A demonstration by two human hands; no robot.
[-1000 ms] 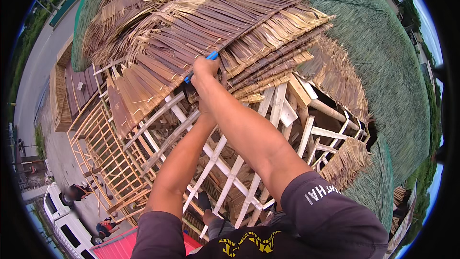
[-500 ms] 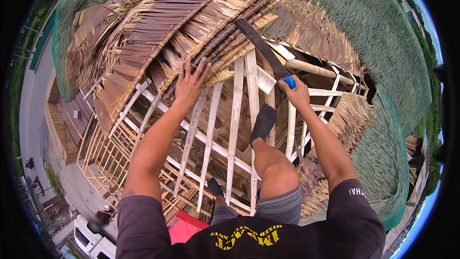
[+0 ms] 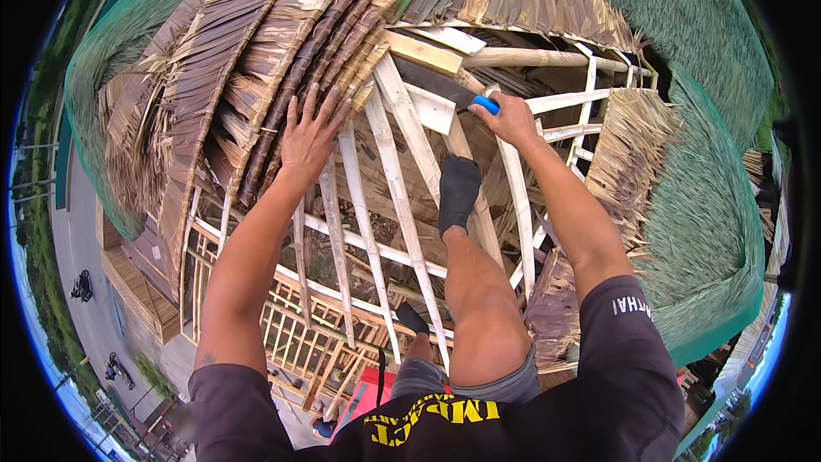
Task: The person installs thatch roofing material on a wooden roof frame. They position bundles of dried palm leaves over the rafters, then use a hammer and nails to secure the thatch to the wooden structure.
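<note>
My left hand (image 3: 310, 141) lies with its fingers spread on the brown palm-leaf thatch panels (image 3: 286, 77), over the closely lapped edges of several of them. In my right hand (image 3: 513, 122) is the blue handle of a machete (image 3: 440, 87), its long dark blade pointing left toward the thatch edge. The blade lies close beside pale wooden rafters (image 3: 395, 115) and a short white board (image 3: 432, 109). Its far end is hidden, and I cannot tell whether it touches the wood.
My sock-covered foot (image 3: 460, 188) rests on the open roof frame. Gaps between the rafters show a slatted bamboo structure (image 3: 312, 334) below. Green netting (image 3: 705, 231) covers thatch on the right. A bamboo pole (image 3: 547, 58) crosses behind. Motorcycles stand on the pavement (image 3: 94, 231) far below left.
The machete has swung lower and leftward, its tip going from above the thatch to beside the rafters. My left hand stays on the thatch. The whole view has shifted and turned.
</note>
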